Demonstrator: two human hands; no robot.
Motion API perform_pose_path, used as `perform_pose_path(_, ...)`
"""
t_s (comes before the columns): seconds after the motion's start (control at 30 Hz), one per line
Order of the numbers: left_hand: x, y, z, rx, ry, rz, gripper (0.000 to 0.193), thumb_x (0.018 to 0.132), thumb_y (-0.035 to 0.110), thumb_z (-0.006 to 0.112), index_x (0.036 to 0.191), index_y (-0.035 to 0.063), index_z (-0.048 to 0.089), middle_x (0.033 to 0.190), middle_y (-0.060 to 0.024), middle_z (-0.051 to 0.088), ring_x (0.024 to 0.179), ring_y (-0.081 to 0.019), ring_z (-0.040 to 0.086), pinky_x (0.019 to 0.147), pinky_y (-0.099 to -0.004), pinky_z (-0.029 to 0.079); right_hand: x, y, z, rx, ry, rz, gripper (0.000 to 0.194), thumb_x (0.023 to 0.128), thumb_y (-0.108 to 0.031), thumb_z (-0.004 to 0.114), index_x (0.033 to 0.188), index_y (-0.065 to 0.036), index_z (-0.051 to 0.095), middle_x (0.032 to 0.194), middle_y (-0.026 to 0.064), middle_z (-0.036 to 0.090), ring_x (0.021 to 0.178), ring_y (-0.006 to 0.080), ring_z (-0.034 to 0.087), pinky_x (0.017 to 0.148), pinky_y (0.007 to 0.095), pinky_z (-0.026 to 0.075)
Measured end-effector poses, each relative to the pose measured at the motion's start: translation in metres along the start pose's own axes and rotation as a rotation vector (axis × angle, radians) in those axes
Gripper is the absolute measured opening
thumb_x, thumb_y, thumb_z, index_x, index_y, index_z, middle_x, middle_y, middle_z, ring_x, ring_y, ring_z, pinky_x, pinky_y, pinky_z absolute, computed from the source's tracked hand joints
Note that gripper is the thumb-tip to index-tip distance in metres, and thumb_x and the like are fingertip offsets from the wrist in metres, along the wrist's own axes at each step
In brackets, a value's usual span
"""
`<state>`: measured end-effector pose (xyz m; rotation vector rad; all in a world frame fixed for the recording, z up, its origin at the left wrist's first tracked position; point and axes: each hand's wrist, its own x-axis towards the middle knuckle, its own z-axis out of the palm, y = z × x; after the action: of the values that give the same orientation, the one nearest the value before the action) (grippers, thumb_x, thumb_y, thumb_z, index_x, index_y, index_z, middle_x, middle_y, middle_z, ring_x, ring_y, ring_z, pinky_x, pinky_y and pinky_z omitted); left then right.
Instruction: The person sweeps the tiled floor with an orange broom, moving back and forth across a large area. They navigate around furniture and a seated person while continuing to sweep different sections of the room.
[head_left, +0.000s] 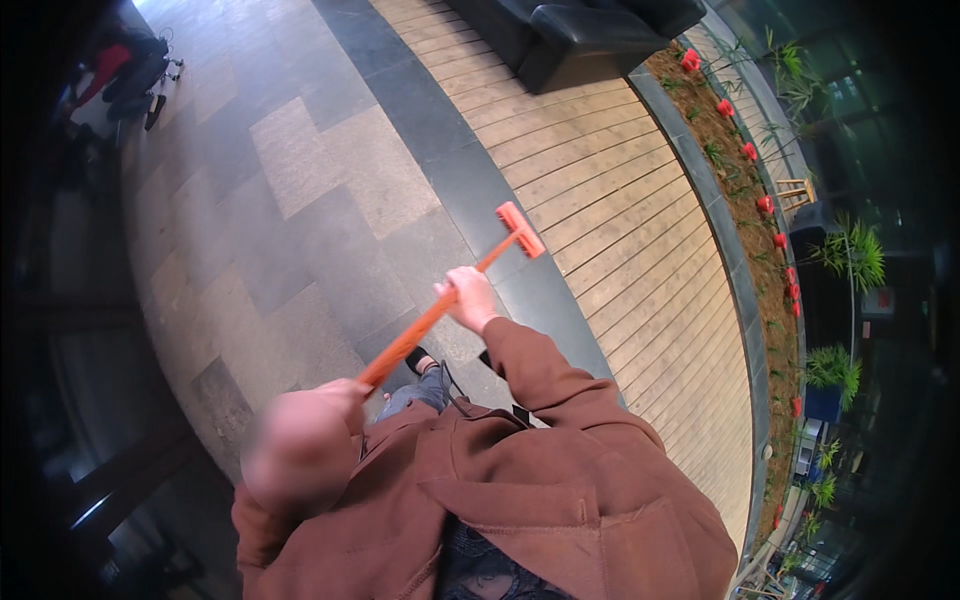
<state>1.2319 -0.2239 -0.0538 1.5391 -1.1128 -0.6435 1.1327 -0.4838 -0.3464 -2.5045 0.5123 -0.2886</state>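
Both my hands grip the orange handle (409, 335) of a long-handled broom that slants across the view. My left hand (343, 401) is closed around its near end; a blur covers part of that hand and wrist. Farther along the shaft, my right hand (471, 296) wraps around it. The orange broom head (519, 229), with dark bristles along one side, lies beyond my right hand, over the border between the dark stone strip and the wooden decking. Whether the bristles touch the floor, I cannot tell.
Grey and tan paving (300, 247) extends to the left, wooden decking (645, 247) to the right. A black sofa (592, 45) stands on the decking. A stone-edged planting bed (742, 195) with red pots curves along the right. A seated person's shoe (155, 112) shows upper left.
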Motion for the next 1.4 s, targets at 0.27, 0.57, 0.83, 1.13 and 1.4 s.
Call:
perform_pose_path(0.27, 0.010, 0.013, -0.021, 0.013, -0.170, 0.128, 0.023, 0.070, -0.011, 0.060, 0.061, 0.0054, 0.046, 0.067, -0.0079, 0.054, 0.066, -0.0280, 0.062, 0.077, -0.0421, 0.052, 0.025, -0.013, 0.017, -0.017, -0.082, 0.011, 0.026, 0.083, -0.029, 0.071, 0.069, -0.007, 0.065, 0.077, 0.0128, 0.065, 0.084, 0.0347, 0.063, 0.077, 0.0457, 0.051)
perform_pose_path(0.57, 0.006, 0.027, -0.055, -0.176, -0.005, 0.402, 0.023, 0.074, 0.005, 0.061, 0.059, 0.0106, 0.044, 0.052, -0.0038, 0.049, 0.041, -0.0185, 0.049, 0.047, -0.0297, 0.040, 0.067, -0.104, 0.019, 0.321, -0.088, -0.295, 0.027, 0.086, -0.029, 0.073, 0.086, -0.007, 0.057, 0.086, 0.0118, 0.060, 0.092, 0.0344, 0.061, 0.082, 0.0457, 0.049)
perform_pose_path(0.83, 0.025, -0.013, -0.029, -0.260, -0.070, 0.212, 0.026, 0.067, -0.016, 0.054, 0.058, 0.0038, 0.039, 0.060, -0.0098, 0.048, 0.054, -0.0296, 0.052, 0.056, -0.0388, 0.043, 0.038, -0.035, -0.015, 0.037, -0.130, 0.004, 0.029, 0.085, -0.029, 0.073, 0.073, -0.008, 0.059, 0.078, 0.0119, 0.063, 0.084, 0.0353, 0.063, 0.077, 0.0476, 0.050)
perform_pose_path(1.13, 0.013, 0.025, -0.058, -0.217, -0.092, 0.381, 0.025, 0.059, -0.012, 0.056, 0.055, 0.0044, 0.037, 0.053, -0.0081, 0.044, 0.042, -0.0281, 0.048, 0.045, -0.0362, 0.041, 0.060, -0.099, 0.003, 0.104, -0.299, -0.060, 0.026, 0.085, -0.032, 0.069, 0.074, -0.008, 0.066, 0.082, 0.0126, 0.068, 0.089, 0.0338, 0.064, 0.083, 0.0447, 0.051)
perform_pose_path(1.4, -0.004, 0.040, -0.050, -0.220, 0.057, 0.407, 0.038, 0.080, -0.006, 0.059, 0.057, 0.0086, 0.032, 0.050, -0.0032, 0.039, 0.038, -0.0195, 0.036, 0.046, -0.0349, 0.036, 0.069, -0.127, -0.007, 0.210, -0.331, -0.279, 0.018, 0.079, -0.022, 0.071, 0.088, -0.008, 0.063, 0.092, 0.0123, 0.064, 0.096, 0.0334, 0.061, 0.084, 0.0456, 0.050)
